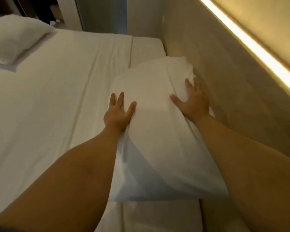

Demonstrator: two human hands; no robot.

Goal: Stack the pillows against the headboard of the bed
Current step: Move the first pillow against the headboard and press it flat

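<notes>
A white pillow point(155, 124) lies along the right side of the bed, its long edge close to the beige headboard panel point(224, 101). My left hand point(118, 113) rests flat on the pillow's left edge with fingers spread. On the pillow's right side, next to the headboard, my right hand point(192, 99) presses down with fingers apart. Neither hand is closed around the pillow. A second white pillow point(15, 39) lies at the far left of the bed.
The white sheet of the bed point(65, 91) stretches to the left with a few creases. A bright light strip point(251, 44) runs along the wall above the headboard. Beyond the bed's far end are a dark floor area and a grey door or panel point(104, 14).
</notes>
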